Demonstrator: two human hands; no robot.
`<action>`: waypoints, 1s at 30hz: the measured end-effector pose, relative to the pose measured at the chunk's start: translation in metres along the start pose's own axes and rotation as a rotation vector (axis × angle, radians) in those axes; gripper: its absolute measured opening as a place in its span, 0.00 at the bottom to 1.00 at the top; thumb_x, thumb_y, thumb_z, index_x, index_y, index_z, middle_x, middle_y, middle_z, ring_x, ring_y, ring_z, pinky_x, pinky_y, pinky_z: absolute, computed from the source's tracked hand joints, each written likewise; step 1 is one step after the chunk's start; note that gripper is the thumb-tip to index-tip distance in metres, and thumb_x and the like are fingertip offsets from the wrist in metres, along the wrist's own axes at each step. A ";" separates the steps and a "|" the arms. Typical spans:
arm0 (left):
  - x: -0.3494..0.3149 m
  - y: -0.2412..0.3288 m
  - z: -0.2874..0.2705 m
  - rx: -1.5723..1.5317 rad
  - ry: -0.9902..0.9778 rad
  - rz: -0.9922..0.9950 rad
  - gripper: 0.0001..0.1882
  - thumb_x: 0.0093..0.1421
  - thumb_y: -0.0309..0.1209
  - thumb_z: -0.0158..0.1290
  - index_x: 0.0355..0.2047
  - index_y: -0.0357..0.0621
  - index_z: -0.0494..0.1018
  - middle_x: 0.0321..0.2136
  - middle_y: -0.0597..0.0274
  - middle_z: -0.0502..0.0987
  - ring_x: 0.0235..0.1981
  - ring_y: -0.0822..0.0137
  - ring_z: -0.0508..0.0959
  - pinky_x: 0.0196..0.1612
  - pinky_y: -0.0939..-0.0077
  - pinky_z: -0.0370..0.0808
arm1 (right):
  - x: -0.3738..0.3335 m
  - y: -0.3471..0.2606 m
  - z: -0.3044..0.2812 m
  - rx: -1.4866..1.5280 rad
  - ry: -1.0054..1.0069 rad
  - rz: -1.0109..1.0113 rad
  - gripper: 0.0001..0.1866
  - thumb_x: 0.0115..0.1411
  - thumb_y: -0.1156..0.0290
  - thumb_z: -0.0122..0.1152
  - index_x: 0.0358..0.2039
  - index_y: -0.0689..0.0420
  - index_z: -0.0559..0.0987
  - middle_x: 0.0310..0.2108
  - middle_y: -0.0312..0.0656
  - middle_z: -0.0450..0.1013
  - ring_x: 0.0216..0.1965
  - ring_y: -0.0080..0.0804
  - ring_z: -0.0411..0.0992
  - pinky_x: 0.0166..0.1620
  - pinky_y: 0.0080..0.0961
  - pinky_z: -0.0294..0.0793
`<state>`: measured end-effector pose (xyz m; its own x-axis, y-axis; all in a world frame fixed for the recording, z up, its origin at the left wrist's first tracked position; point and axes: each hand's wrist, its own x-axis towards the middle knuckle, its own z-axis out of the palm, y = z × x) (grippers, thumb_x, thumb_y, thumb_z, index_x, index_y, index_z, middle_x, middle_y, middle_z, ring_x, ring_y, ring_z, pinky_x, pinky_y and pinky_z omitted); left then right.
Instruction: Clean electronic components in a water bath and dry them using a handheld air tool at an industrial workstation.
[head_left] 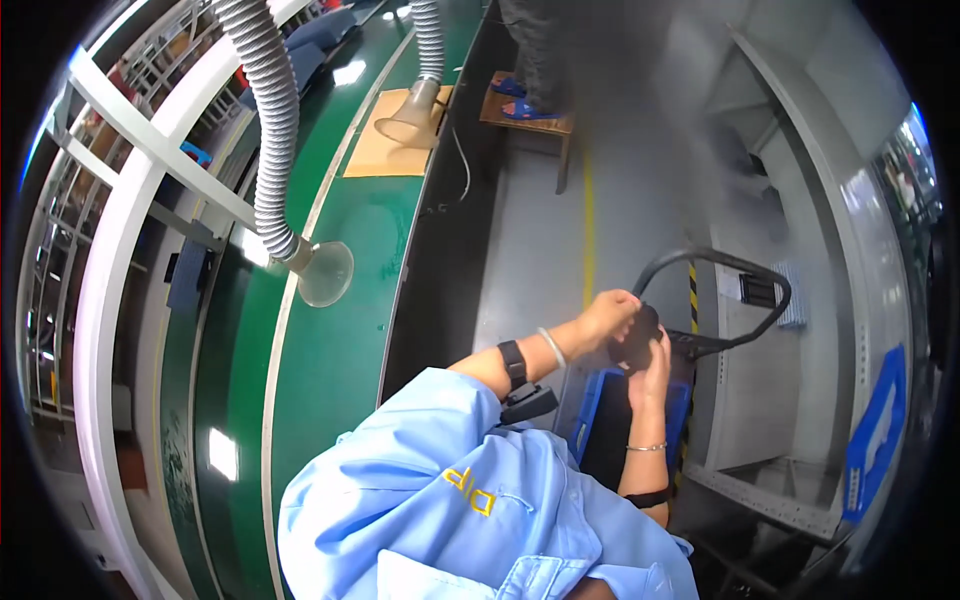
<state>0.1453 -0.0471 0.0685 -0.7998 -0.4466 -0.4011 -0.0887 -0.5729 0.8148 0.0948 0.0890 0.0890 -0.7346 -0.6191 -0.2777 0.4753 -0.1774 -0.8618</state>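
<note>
Out in front and to the right of my body, both hands are on a dark, flat piece with a rounded outline [634,338]; its exact kind does not show. My left hand [610,316] pinches its upper left edge with bent fingers. From the near right side, my right hand [652,374] grips the same piece, thumb and fingers along its edge. Below the hands is a blue crate [594,402] with dark contents I cannot make out. A black tubular loop [715,255] rises just beyond the right hand.
On the left runs a green conveyor bench [345,330] under two ribbed extraction hoses with a funnel [410,117] and a round hood [327,274]. A grey metal rack [845,250] with a blue tray [876,432] stands right. Ahead, a person's feet rest on a wooden stool [530,122].
</note>
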 end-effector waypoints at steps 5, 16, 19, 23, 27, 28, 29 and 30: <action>0.012 0.041 -0.066 0.137 0.112 0.159 0.10 0.59 0.33 0.46 0.36 0.41 0.71 0.23 0.63 0.73 0.21 0.73 0.71 0.21 0.78 0.71 | 0.031 0.013 0.102 -0.109 -0.199 0.092 0.17 0.61 0.65 0.50 0.48 0.58 0.67 0.43 0.37 0.67 0.43 0.24 0.68 0.42 0.23 0.70; 0.000 0.123 -0.214 -0.176 0.319 0.248 0.15 0.59 0.29 0.47 0.46 0.39 0.66 0.31 0.59 0.74 0.27 0.69 0.76 0.29 0.76 0.76 | 0.123 0.033 0.174 -0.181 -0.276 0.309 0.16 0.58 0.66 0.56 0.45 0.56 0.71 0.42 0.36 0.69 0.45 0.24 0.66 0.48 0.24 0.65; -0.004 0.144 -0.267 -0.265 0.505 0.313 0.16 0.58 0.30 0.48 0.47 0.40 0.65 0.32 0.60 0.74 0.28 0.69 0.75 0.30 0.75 0.76 | 0.162 0.035 0.204 -0.257 -0.250 0.330 0.17 0.57 0.67 0.57 0.45 0.58 0.70 0.42 0.37 0.69 0.45 0.24 0.67 0.47 0.23 0.65; -0.023 0.156 -0.295 -0.348 0.866 0.375 0.20 0.57 0.32 0.49 0.49 0.40 0.64 0.34 0.60 0.73 0.31 0.68 0.75 0.31 0.73 0.75 | 0.216 0.071 0.232 -0.292 -0.406 0.241 0.16 0.55 0.67 0.60 0.43 0.58 0.71 0.37 0.35 0.70 0.37 0.22 0.70 0.39 0.19 0.70; 0.002 0.166 -0.280 -0.239 0.904 0.365 0.20 0.56 0.32 0.51 0.49 0.40 0.64 0.35 0.61 0.73 0.32 0.69 0.75 0.32 0.75 0.74 | 0.264 0.037 0.276 -0.312 -0.637 0.317 0.18 0.56 0.69 0.59 0.46 0.60 0.70 0.37 0.35 0.70 0.37 0.22 0.69 0.42 0.19 0.70; 0.013 0.165 -0.272 -0.208 0.906 0.329 0.19 0.56 0.32 0.51 0.48 0.40 0.66 0.35 0.61 0.73 0.32 0.70 0.75 0.32 0.75 0.74 | 0.281 0.030 0.286 -0.345 -0.713 0.339 0.18 0.56 0.69 0.59 0.46 0.60 0.70 0.37 0.35 0.70 0.37 0.22 0.69 0.42 0.19 0.69; 0.010 0.159 -0.268 -0.245 0.972 0.335 0.19 0.56 0.32 0.51 0.48 0.40 0.66 0.35 0.61 0.73 0.32 0.70 0.75 0.32 0.75 0.74 | 0.291 0.029 0.299 -0.369 -0.770 0.382 0.18 0.56 0.69 0.59 0.46 0.60 0.70 0.37 0.35 0.70 0.37 0.22 0.69 0.42 0.19 0.69; 0.009 0.152 -0.259 -0.209 0.959 0.312 0.18 0.56 0.32 0.51 0.47 0.41 0.67 0.34 0.62 0.74 0.32 0.71 0.75 0.31 0.76 0.74 | 0.298 0.024 0.311 -0.424 -0.832 0.405 0.19 0.56 0.69 0.59 0.46 0.61 0.70 0.38 0.35 0.70 0.38 0.22 0.69 0.42 0.19 0.69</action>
<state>0.2782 -0.3166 0.0802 0.0493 -0.9043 -0.4241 0.2200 -0.4044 0.8877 0.0376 -0.3380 0.1175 0.0905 -0.9367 -0.3383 0.2841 0.3498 -0.8927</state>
